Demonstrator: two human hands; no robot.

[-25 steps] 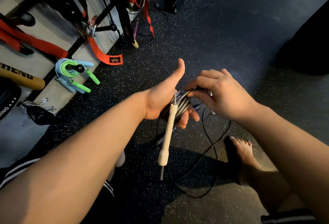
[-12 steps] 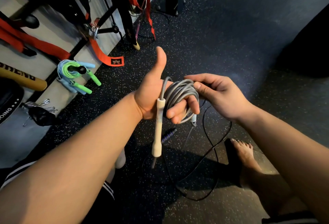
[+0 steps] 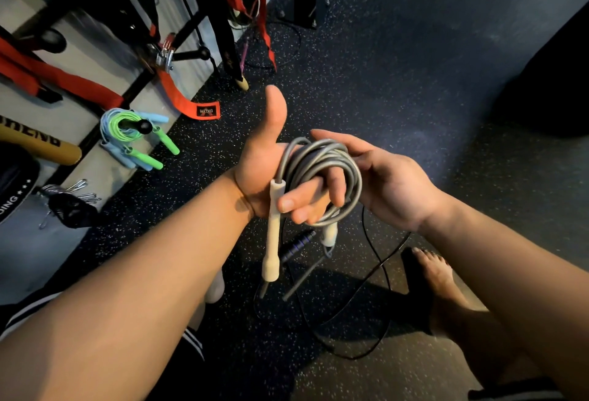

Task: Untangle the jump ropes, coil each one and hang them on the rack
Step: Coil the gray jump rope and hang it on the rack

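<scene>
The grey jump rope [image 3: 322,161] is up in the person's hands, wound into a round bundle of smooth, shiny loops. The left hand [image 3: 271,171] has its fingers curled tight through the loops and its thumb sticks straight up. The right hand [image 3: 389,184] lies flat against the far side of the bundle. Its fingers are almost straight and touch the top loops, but they are not closed round them.

One cream handle [image 3: 273,231] hangs down from the left palm. It is long and thin, with a fatter end at the bottom and a short grey tail of rope poking out. The second cream handle [image 3: 330,235] peeks out under the bundle.

A thin black jump rope [image 3: 379,273] lies loose on the floor [image 3: 382,66] below the hands, in big wobbly curves. Its dark handle [image 3: 298,246] has purple rings on it. The floor is black rubber with little white speckles. A bare foot [image 3: 436,273] stands just beside the black rope.

On the left stands the black metal rack [image 3: 188,23]. A round-tipped peg [image 3: 143,126] on it holds two coiled ropes: a bright green jump rope [image 3: 127,123] and a pale blue jump rope [image 3: 108,142], with their handles hanging down. A flat orange strap [image 3: 188,101] hangs near them. Lower down, some shiny metal clips [image 3: 79,190] sit by something black that I cannot make out.
</scene>
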